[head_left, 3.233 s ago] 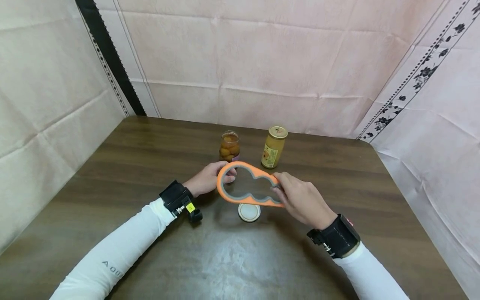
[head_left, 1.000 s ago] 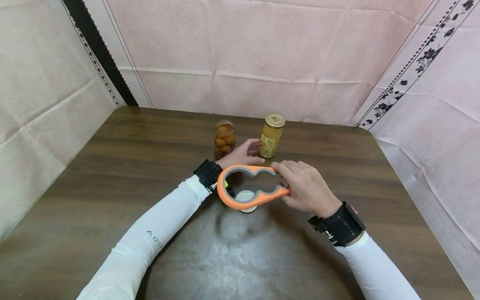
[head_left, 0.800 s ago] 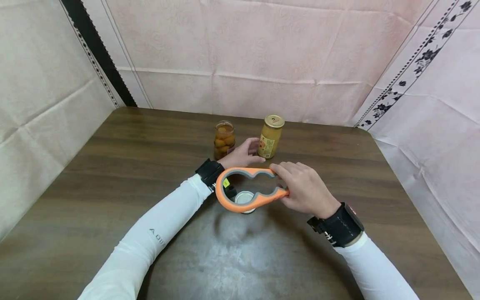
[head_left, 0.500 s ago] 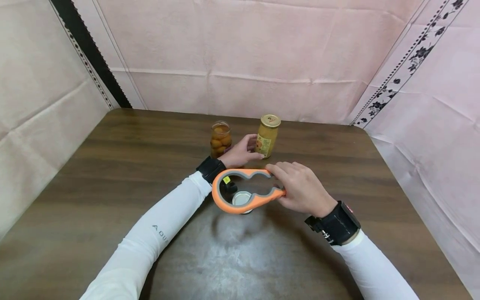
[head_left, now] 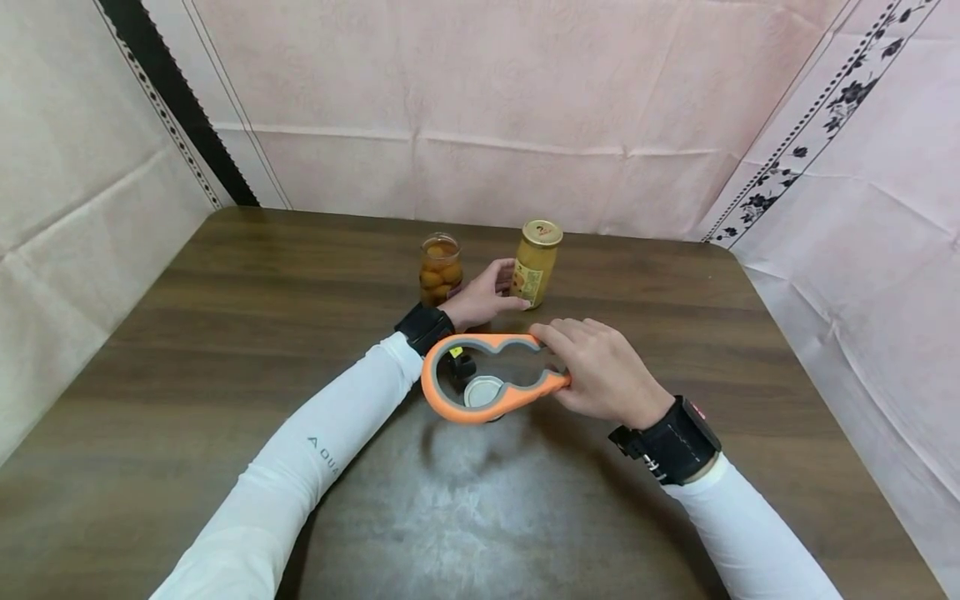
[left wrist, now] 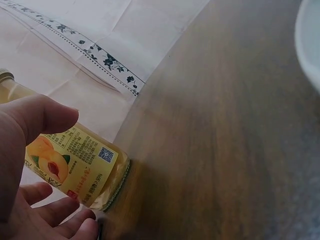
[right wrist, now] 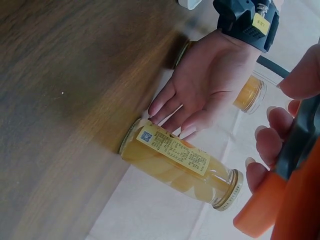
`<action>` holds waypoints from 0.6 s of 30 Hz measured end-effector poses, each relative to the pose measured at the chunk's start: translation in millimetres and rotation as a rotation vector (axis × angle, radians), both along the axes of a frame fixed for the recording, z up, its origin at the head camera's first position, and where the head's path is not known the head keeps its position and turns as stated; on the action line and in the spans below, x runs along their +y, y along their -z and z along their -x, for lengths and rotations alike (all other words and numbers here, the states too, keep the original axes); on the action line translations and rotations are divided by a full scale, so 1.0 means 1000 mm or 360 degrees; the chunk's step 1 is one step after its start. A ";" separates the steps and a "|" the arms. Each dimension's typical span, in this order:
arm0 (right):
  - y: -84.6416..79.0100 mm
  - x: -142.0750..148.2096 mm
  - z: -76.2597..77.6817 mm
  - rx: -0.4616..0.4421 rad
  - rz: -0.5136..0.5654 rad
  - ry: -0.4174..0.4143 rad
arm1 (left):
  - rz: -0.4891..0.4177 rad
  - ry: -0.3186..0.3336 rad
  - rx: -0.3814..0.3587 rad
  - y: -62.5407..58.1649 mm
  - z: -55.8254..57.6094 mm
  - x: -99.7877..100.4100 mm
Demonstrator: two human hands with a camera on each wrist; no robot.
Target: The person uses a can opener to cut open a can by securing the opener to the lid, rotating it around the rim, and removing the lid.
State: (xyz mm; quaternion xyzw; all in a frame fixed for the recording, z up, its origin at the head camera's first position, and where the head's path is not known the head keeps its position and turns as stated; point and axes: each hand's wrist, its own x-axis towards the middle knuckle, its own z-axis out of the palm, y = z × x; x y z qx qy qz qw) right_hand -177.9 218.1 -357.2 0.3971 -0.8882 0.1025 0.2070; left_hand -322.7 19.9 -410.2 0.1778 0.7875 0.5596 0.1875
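Observation:
My right hand (head_left: 607, 367) grips the ends of an orange jar opener (head_left: 517, 400) with a grey scalloped inner edge, held above the table. My left hand (head_left: 480, 300) is beside a lidded jar of yellow peaches (head_left: 538, 262), thumb at the near side and fingers at the far side. In the left wrist view, the jar's peach label (left wrist: 75, 160) shows between thumb and fingers. In the right wrist view, the left fingers (right wrist: 175, 112) are loosely extended by the jar's lower part; whether they touch is unclear. The opener's orange handle (right wrist: 260, 205) shows in the right fingers.
An open glass jar of brownish round fruit (head_left: 439, 271) stands left of the peach jar, behind my left wrist. A white lid (head_left: 483, 390) lies on the brown table (head_left: 225, 350), partly seen through the opener. Pale cloth (head_left: 487, 100) hangs behind the table.
My left hand has left the open fruit jar and moved right to the peach jar. The right hand keeps the jar opener, now spread a little wider and tilted differently.

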 end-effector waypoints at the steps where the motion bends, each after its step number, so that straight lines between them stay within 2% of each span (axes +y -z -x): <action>1: 0.000 0.000 0.000 -0.0001 0.0001 0.0003 | -0.0015 0.0005 -0.0002 0.001 0.000 0.001; 6: 0.001 0.001 0.000 -0.0014 0.0001 0.0008 | -0.0077 0.0007 -0.0026 0.003 0.004 0.004; 18: 0.001 0.002 0.001 0.0011 -0.0016 0.0004 | -0.0037 -0.0006 -0.0008 0.004 0.013 0.011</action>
